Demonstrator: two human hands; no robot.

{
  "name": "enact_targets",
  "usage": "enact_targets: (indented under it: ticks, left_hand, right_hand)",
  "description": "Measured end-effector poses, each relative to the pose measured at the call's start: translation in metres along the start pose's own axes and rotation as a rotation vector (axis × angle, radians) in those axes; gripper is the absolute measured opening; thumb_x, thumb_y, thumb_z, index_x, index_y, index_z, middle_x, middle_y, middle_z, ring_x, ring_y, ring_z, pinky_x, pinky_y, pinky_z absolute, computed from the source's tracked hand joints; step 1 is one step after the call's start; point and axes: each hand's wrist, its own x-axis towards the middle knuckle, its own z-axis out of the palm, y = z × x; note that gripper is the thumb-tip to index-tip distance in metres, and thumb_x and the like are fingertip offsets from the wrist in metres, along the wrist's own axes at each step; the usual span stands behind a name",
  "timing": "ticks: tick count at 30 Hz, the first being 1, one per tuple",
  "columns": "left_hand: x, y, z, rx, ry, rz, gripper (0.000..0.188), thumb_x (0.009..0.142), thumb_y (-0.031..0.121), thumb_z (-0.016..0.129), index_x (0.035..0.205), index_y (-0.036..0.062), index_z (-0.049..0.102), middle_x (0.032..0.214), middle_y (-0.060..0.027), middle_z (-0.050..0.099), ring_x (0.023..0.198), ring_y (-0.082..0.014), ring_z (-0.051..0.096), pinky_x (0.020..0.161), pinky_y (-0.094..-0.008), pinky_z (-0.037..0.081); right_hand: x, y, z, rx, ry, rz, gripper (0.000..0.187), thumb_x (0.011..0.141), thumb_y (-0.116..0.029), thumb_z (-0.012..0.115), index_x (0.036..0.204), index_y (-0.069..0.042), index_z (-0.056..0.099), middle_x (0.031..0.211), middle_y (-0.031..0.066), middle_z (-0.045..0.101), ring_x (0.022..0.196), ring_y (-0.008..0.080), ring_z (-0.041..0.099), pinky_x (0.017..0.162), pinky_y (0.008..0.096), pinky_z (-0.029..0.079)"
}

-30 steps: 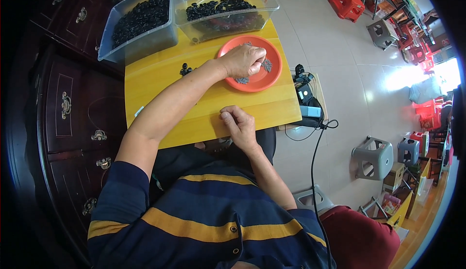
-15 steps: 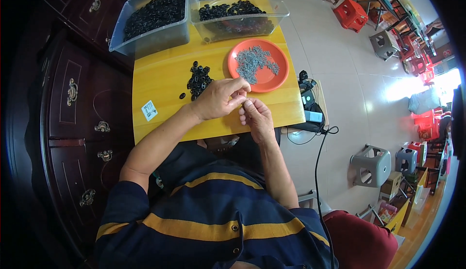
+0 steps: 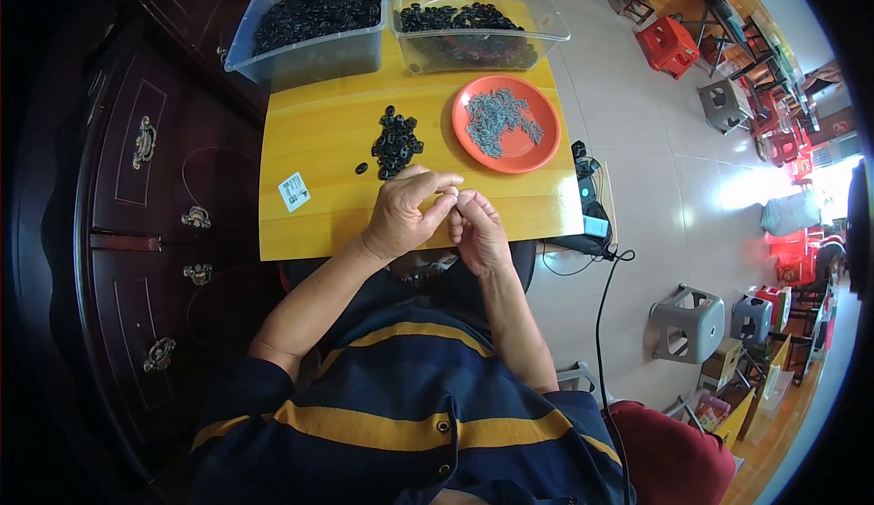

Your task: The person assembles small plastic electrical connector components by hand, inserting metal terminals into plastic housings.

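Close together above the table's near edge, my left hand (image 3: 407, 211) and my right hand (image 3: 480, 230) meet at the fingertips. Each has its thumb and forefinger pinched. Whatever they hold between them is too small to make out. Just beyond my left hand lies a loose pile of small black oval parts (image 3: 397, 143), with one more part (image 3: 361, 168) apart to its left. Past my right hand sits a round orange plate (image 3: 521, 161), with many small grey screw-like pieces (image 3: 497, 121) heaped on it.
Two clear plastic bins stand at the table's far side, the left bin (image 3: 314, 75) and right bin (image 3: 473, 56) both holding black parts. A white label (image 3: 294, 192) lies on the yellow table (image 3: 319, 132). Dark wooden drawers (image 3: 137, 159) flank the left; a black cable (image 3: 600, 341) hangs at right.
The view has shifted, so table and bins appear farther right. My hands stay joined at the fingertips, now a little nearer to me relative to the plate and pile.
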Motion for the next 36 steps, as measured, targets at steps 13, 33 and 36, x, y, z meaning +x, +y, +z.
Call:
enact_targets:
  ticks: [13, 33, 36]
  left_hand:
    - [-0.027, -0.024, -0.008, -0.733, 0.099, -0.597, 0.005, 0.09, 0.001, 0.063, 0.094, 0.0037, 0.062, 0.081, 0.0024, 0.062, 0.071, -0.0034, 0.055, 0.067, -0.0198, 0.047]
    - [-0.045, -0.02, -0.013, -0.794, 0.008, -0.632, 0.004, 0.091, 0.005, 0.067, 0.095, 0.0047, 0.065, 0.084, 0.0032, 0.064, 0.074, -0.0029, 0.055, 0.066, -0.0203, 0.047]
    - [-0.052, -0.02, -0.014, -0.666, -0.028, -0.629, 0.003, 0.091, 0.005, 0.066, 0.094, 0.004, 0.065, 0.085, 0.0028, 0.065, 0.075, -0.0032, 0.057, 0.067, -0.0203, 0.048]
  right_hand:
    - [0.044, -0.094, -0.022, -1.701, 0.543, -0.628, 0.019, 0.09, -0.024, 0.066, 0.091, -0.006, 0.069, 0.073, 0.0092, 0.07, 0.066, 0.0223, 0.069, 0.062, 0.0346, 0.052]
    - [-0.009, -0.006, 0.034, -0.662, 0.023, -0.071, 0.018, 0.097, -0.022, 0.064, 0.099, -0.004, 0.067, 0.075, -0.0022, 0.063, 0.06, 0.0029, 0.051, 0.056, 0.018, 0.042]
    - [-0.011, 0.001, 0.03, -0.671, 0.043, -0.059, 0.018, 0.097, -0.023, 0.064, 0.099, -0.005, 0.067, 0.075, -0.0025, 0.063, 0.061, 0.0028, 0.051, 0.056, 0.0177, 0.042]
